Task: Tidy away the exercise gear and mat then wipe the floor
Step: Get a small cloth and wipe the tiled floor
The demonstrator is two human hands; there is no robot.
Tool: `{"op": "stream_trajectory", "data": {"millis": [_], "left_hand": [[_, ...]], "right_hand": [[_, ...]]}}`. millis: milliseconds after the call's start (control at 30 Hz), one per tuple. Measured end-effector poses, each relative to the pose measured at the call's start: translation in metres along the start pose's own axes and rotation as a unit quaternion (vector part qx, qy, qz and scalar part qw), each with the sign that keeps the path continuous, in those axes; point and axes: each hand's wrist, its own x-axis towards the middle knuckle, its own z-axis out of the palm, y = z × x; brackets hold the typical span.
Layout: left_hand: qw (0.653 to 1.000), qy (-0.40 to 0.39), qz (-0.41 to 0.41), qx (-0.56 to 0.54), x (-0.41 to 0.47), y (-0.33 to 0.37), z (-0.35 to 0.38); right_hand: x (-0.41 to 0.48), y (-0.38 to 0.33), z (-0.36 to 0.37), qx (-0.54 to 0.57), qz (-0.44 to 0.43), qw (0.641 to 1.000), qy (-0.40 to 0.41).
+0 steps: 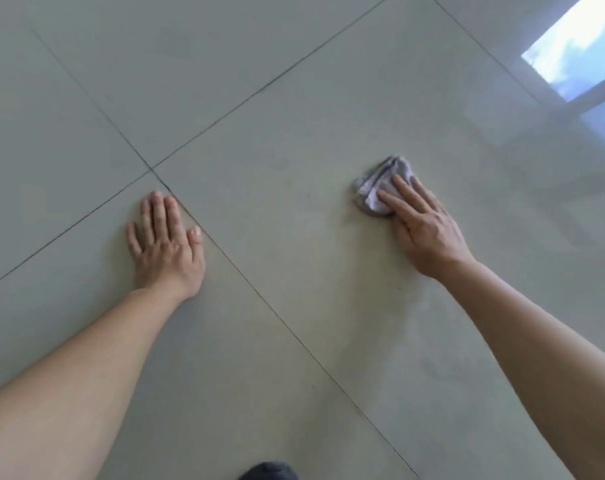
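Your right hand [424, 230] lies flat on a crumpled pale lilac-grey cloth [380, 188], its straight fingers [398, 199] slightly spread and pressing the near part of the rag onto the glossy pale grey tiled floor [294, 98]; the far folds of the cloth stick out beyond your fingertips. Your left hand [166, 244] is planted palm-down on the bare tile well apart from the cloth, three middle fingers together, the little finger and thumb a bit splayed, holding nothing. It sits just beside the crossing of the dark grout lines [152, 169]. A bright window reflection [578, 46] shines on the tiles at the far right (blue and white, blurred). A dark rounded shape [268, 471] pokes in at the bottom edge; you cannot tell what it is.
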Motion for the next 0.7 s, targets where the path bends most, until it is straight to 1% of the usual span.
{"op": "stream_trajectory", "data": {"millis": [67,133,200,267,300,333,367,433,467,533,600,667,700], "left_hand": [[0.999,0.022,-0.016,-0.027,-0.001,0.007,-0.003],[0.997,0.059,-0.025,-0.051,-0.002,0.026,-0.006],[0.994,0.078,-0.003,-0.07,0.0,0.067,-0.006],[0.994,0.058,0.053,-0.081,0.003,0.12,-0.003],[0.992,0.04,0.091,-0.081,0.004,0.148,0.0],[0.989,0.018,0.127,-0.074,0.006,0.175,0.002],[0.985,-0.002,0.159,-0.061,0.009,0.199,0.003],[0.977,-0.041,0.207,-0.016,0.013,0.237,0.002],[0.973,-0.063,0.22,0.007,0.016,0.251,0.003],[0.966,-0.123,0.221,0.049,0.022,0.267,0.004],[0.951,-0.196,0.218,0.098,0.028,0.271,0.004],[0.931,-0.255,0.228,0.129,0.036,0.266,-0.003],[0.923,-0.272,0.236,0.138,0.039,0.263,-0.008]], "right_hand": [[-0.04,0.05,-0.012,-0.001,0.169,0.984,0.051],[-0.075,0.08,-0.014,0.003,0.309,0.947,0.082],[-0.097,0.082,-0.006,0.03,0.414,0.903,0.11],[-0.107,0.059,0.007,0.06,0.48,0.865,0.132],[-0.113,0.04,0.015,0.066,0.488,0.859,0.14],[-0.118,0.02,0.024,0.069,0.47,0.868,0.145],[-0.126,0.0,0.031,0.071,0.431,0.889,0.138],[-0.145,-0.023,0.039,0.064,0.343,0.933,0.091],[-0.156,-0.026,0.038,0.063,0.307,0.947,0.065],[-0.176,-0.016,0.028,0.055,0.272,0.96,0.036],[-0.192,0.003,0.017,0.037,0.299,0.953,0.018],[-0.2,0.018,0.008,0.031,0.369,0.929,0.011],[-0.2,0.023,0.004,0.039,0.403,0.914,0.005]]}}
